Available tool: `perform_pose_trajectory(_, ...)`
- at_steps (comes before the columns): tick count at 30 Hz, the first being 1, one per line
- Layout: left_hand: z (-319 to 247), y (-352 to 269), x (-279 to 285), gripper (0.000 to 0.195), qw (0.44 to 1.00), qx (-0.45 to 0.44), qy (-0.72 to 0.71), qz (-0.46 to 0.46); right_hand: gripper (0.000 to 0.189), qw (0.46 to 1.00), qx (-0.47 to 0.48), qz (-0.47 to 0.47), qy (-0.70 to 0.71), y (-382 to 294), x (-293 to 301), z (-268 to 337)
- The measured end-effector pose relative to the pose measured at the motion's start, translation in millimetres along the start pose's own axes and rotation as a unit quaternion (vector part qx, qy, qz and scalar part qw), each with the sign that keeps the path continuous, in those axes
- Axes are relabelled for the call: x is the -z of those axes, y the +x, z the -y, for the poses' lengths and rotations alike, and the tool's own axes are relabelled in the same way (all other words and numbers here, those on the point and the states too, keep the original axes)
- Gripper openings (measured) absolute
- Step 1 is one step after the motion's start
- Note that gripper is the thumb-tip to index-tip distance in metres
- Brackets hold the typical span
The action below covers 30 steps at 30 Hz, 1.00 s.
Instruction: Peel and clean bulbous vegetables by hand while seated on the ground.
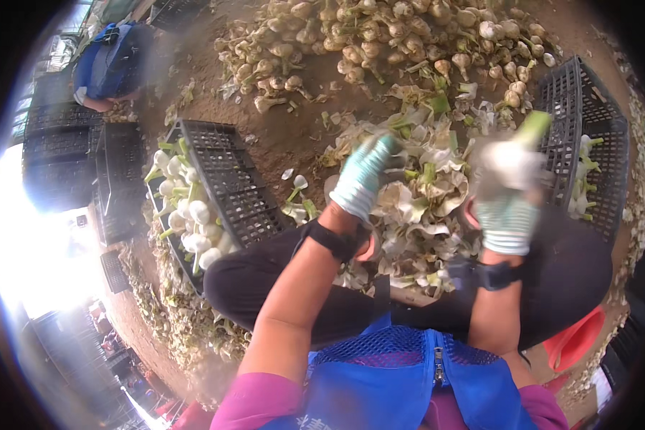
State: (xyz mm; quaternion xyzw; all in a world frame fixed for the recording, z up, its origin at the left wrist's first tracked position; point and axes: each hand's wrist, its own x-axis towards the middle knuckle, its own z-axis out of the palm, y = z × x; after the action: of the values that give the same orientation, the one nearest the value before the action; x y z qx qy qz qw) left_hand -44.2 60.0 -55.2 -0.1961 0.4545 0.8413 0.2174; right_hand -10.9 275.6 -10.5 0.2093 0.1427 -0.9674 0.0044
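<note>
My left hand [368,169], in a striped green-and-white glove, is held over the near edge of a heap of garlic skins [427,199]; its fingers are blurred, and whether they grip anything cannot be told. On the right, my right hand [505,204], gloved alike, is closed on a white garlic bulb [513,161] with a short green stem pointing up and away. Both are blurred by motion. Beyond the skins lies a large pile of unpeeled garlic bulbs [376,37]. Two peeled garlic pieces with green stems [299,185] lie on the soil left of my left hand.
A black plastic crate [236,177] at my left knee holds clean white garlic bulbs [193,215]. Another black crate [561,129] at the right holds more. Dark crates [121,177] stand far left, near a person in blue [113,59]. A red object [575,338] lies lower right.
</note>
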Motion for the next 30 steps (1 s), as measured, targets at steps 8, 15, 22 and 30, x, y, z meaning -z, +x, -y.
perform_pose_trajectory(8, -47.7, 159.8, 63.1, 0.046, 0.736, -0.162, 0.619, -0.219, 0.033, 0.999, 0.007, 0.002, -0.033, 26.0, 19.7, -9.3)
perform_pose_trajectory(15, -36.0, 262.6, 95.2, 0.029, 0.497, -0.161, 0.847, -0.099, 0.039, 0.955, -0.035, -0.159, -0.248, 60.0, 42.0, -53.2)
perform_pose_trajectory(22, -32.5, 194.9, 73.1, 0.042, 0.773, -0.048, 0.616, -0.143, 0.04, 0.929, -0.058, -0.125, -0.343, 63.4, 61.4, -55.9)
perform_pose_trajectory(30, 7.1, -15.0, -20.0, 0.053, 0.839, -0.061, 0.54, -0.001, 0.035, 0.621, 0.083, -0.002, -0.779, 33.0, 58.5, -64.8)
